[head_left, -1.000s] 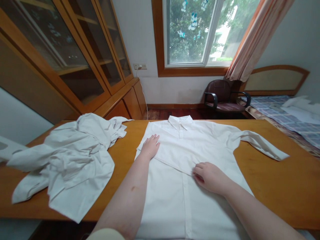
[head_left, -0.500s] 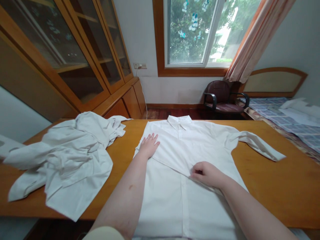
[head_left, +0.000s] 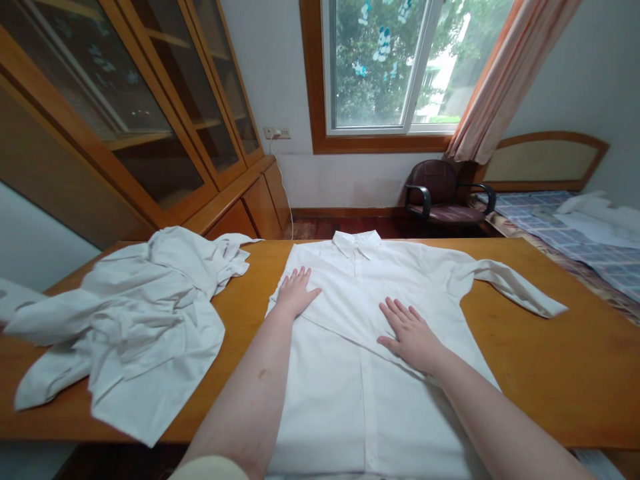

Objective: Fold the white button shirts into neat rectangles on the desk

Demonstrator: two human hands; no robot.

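Observation:
A white button-up shirt [head_left: 330,393] lies front up on the wooden table, its collar at the far edge. One sleeve is folded diagonally across the chest; the other stretches out to the right over the tabletop. My left hand [head_left: 296,293] rests flat on the folded sleeve near the shoulder, fingers spread. Lower down the same sleeve, my right hand [head_left: 407,333] lies palm down with its fingers stretched out. Neither hand grips the cloth. Part of the shirt's right side is hidden under my right forearm.
A crumpled heap of white cloth [head_left: 150,320] covers the left part of the wooden table [head_left: 550,373]. Beyond stand a glass-door cabinet [head_left: 210,180], a maroon armchair [head_left: 440,193] below the window, and a bed [head_left: 565,220] at the right.
My right hand has gone from curled fingers at the sleeve's lower edge to lying flat on the sleeve. My left hand has stayed in place on the shirt.

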